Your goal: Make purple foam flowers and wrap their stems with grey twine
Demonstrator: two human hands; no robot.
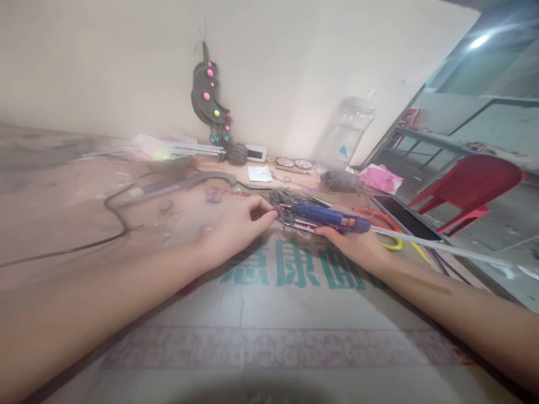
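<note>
My right hand (pixel 357 241) is closed around a blue glue gun (pixel 324 216), which lies nearly level with its nozzle toward the left. A long translucent glue stick (pixel 438 245) runs out of its back end. My left hand (pixel 238 224) pinches a small purple piece (pixel 280 211) right by the nozzle, its details too small to make out. Just under the gun is a thin pink and silver tool (pixel 301 225); whether my right fingers hold it too, I cannot tell. Behind the nozzle lies a tangle of grey yarn (pixel 288 196).
A printed sheet (pixel 269 314) covers the near table. A water bottle (pixel 347 134), yarn skein (pixel 341 181), pink cloth (pixel 381 178) and phone (pixel 406 217) stand or lie behind and right. A black cable (pixel 113 210) crosses the left. A grey crescent ornament (pixel 204 95) hangs on the wall.
</note>
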